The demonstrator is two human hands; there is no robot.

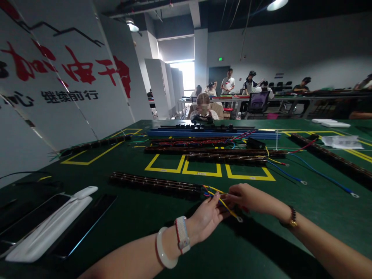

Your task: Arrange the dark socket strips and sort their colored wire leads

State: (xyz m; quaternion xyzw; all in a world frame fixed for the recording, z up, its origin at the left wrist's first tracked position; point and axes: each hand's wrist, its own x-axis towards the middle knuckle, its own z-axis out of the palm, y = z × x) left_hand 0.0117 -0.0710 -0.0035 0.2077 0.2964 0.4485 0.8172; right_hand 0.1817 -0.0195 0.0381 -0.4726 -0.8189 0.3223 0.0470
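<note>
A long dark bar with copper-coloured strips (pixel 154 183) lies on the green table, and yellow, blue and red wires come out of its right end. My left hand (pixel 207 217) is palm up under these wires, its thumb pressed on them. Close against it on the right, my right hand (pixel 244 197) has its fingers bent around the same bundle. A yellow wire (pixel 228 207) runs over my left fingers and ends in a ring terminal (pixel 239 219). Part of the bundle is hidden between the two hands.
Similar bars (pixel 226 158) and a blue rail (pixel 212 133) lie farther back, near yellow tape outlines on the green table (pixel 130 217). Loose blue wires (pixel 325 175) stretch to the right. Phones and a white object (pixel 55 228) lie left. A person (pixel 203 108) sits opposite; others are beyond.
</note>
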